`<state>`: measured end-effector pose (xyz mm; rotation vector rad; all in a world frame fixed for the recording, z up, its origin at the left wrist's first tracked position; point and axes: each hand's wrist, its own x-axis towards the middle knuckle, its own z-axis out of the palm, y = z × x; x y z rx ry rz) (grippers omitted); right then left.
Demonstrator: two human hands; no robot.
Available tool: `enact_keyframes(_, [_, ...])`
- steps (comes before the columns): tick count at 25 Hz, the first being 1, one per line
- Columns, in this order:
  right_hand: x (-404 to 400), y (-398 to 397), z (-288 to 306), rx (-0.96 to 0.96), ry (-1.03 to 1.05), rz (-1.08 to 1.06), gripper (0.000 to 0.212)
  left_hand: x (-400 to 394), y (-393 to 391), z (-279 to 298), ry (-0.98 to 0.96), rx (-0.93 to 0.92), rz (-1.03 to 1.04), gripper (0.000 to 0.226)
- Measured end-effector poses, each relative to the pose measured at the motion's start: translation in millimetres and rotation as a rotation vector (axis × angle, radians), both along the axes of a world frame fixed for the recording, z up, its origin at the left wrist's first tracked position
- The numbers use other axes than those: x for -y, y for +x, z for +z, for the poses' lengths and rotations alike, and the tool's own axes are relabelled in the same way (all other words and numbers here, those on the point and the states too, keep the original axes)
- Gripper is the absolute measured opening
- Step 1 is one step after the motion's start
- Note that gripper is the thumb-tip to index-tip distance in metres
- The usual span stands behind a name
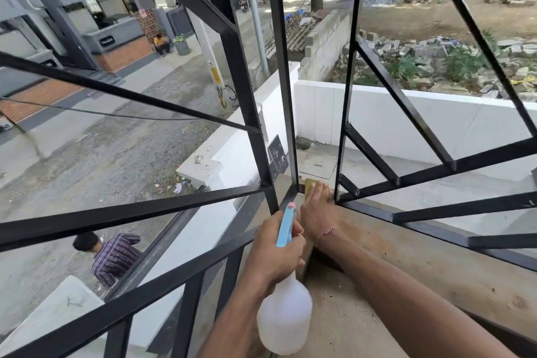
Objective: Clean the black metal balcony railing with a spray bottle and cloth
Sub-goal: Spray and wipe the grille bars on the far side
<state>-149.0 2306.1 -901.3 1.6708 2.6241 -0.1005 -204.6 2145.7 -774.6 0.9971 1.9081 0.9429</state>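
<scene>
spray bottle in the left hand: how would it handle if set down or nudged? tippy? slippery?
The spray bottle looks like thin translucent plastic, so probably light and slightly squeezable. Its body is wide and the blue trigger head narrow, so it likely stands steadily, though how full it is cannot be told. The left hand grips the neck; the smooth body may be slick when wet.

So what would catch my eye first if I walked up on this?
Probably the black railing, its slanted bars filling the view with the street far below. Low in the middle, the left hand grips a white spray bottle with a blue trigger head, while the right hand presses a yellowish cloth into the railing's bottom corner.
</scene>
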Motion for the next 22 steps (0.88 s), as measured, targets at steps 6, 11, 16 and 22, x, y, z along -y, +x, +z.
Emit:
enact_keyframes(6, [14,-7,2,0.002,-0.138,-0.033,0.057,6,1,-4,0.009,-0.009,-0.009,0.012])
enact_keyframes(11, [38,4,15,-0.503,-0.215,0.205,0.043,6,-6,-5,0.018,0.022,0.037,0.011])
enact_keyframes(16, [7,-27,29,-0.539,0.108,0.481,0.061,7,-8,-5,0.039,0.012,0.042,0.01])
enact_keyframes(22, [-2,-21,-10,-0.251,-0.068,0.631,0.039,10,-6,-7,0.031,0.001,0.045,0.011])
